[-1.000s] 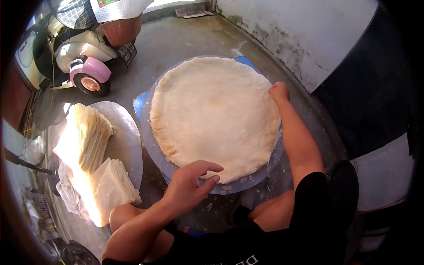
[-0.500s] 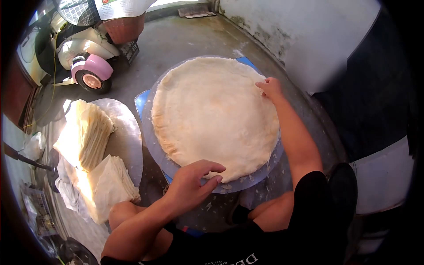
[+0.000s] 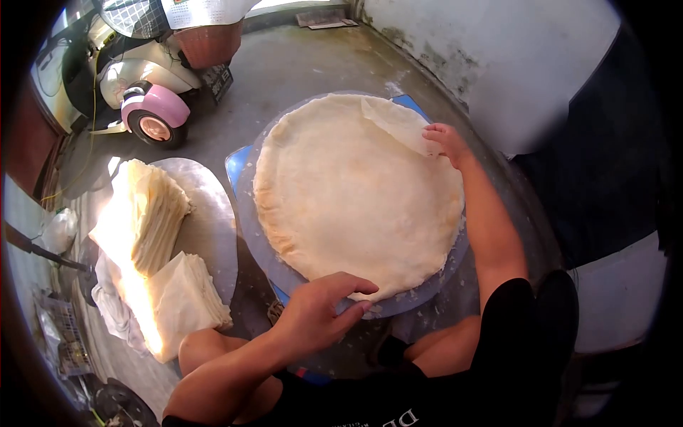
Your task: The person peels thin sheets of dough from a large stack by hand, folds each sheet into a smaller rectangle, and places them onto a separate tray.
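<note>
A wide round stack of thin, pale dough sheets (image 3: 356, 206) lies on a round grey board (image 3: 247, 206) in front of me. My right hand (image 3: 448, 144) pinches the far right edge of the top dough sheet (image 3: 398, 128), whose lifted edge folds back over the stack. At the near edge, my left hand (image 3: 324, 306) has its thumb and forefinger apart, the fingertips right at the rim of the stack.
Left of me, two piles of folded sheets (image 3: 146, 217) (image 3: 186, 302) sit on another round board (image 3: 213, 206). A scooter with a pink-fendered wheel (image 3: 155, 117) stands at the back left. A stained white wall (image 3: 491, 50) rises behind on the right.
My right hand has peeled up the far right edge of the top sheet, which now folds inward. My left hand stays at the near edge. The whole view has shifted slightly.
</note>
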`<state>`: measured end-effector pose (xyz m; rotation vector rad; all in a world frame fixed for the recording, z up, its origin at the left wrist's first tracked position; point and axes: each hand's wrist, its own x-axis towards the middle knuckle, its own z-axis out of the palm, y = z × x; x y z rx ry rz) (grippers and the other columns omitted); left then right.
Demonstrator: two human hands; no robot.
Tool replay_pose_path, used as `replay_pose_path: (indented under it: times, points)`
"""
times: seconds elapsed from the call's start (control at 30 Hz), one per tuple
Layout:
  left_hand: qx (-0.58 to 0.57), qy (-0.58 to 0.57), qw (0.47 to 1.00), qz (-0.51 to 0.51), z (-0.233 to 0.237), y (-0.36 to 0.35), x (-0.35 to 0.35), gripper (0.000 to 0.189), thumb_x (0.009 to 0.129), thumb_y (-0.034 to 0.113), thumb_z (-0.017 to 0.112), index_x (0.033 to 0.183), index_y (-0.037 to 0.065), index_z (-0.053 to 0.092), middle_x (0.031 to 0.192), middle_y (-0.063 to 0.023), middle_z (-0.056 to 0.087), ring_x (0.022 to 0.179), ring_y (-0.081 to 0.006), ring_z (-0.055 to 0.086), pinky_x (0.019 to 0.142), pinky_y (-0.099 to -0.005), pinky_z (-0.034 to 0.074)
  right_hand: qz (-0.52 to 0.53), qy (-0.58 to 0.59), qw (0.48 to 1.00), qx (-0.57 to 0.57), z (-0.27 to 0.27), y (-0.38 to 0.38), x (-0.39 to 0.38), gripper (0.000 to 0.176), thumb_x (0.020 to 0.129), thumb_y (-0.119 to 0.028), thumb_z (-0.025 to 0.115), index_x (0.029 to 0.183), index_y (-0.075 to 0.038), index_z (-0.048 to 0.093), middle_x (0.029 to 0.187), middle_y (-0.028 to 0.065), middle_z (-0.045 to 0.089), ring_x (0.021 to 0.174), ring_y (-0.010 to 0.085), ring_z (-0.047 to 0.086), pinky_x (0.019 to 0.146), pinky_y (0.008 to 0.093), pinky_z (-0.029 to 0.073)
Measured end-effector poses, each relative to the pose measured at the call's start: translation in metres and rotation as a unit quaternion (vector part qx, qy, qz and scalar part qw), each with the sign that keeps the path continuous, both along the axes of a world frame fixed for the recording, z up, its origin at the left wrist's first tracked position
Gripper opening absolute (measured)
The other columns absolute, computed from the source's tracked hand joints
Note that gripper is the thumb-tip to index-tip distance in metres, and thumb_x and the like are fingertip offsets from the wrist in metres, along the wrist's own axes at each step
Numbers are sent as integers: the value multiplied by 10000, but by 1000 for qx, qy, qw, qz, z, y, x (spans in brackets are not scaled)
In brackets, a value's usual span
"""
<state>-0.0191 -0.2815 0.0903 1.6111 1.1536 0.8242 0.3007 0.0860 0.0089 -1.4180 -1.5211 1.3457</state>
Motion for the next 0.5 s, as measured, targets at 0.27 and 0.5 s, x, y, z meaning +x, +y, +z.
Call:
replay_pose_path:
  times: [0.27, 0.5]
  points:
    - [24, 14, 1000, -7, -4, 3, 4, 251, 893, 56, 708, 1141, 27, 686, 1068, -129, 716, 998, -259, 701, 868, -332, 540, 103, -485, 846, 198, 29, -11, -107, 685, 769, -522, 808, 1240, -46, 662, 1195, 170, 684, 1091, 287, 663, 933, 383, 531]
    - [35, 36, 999, -13, -4, 2, 1, 243, 906, 83, 702, 1143, 31, 681, 1073, -137, 712, 1007, -279, 701, 868, -347, 544, 94, -544, 810, 200, 4, -11, -137, 355, 828, -304, 720, 1120, -106, 687, 1018, 149, 712, 1012, 348, 680, 863, 467, 541]
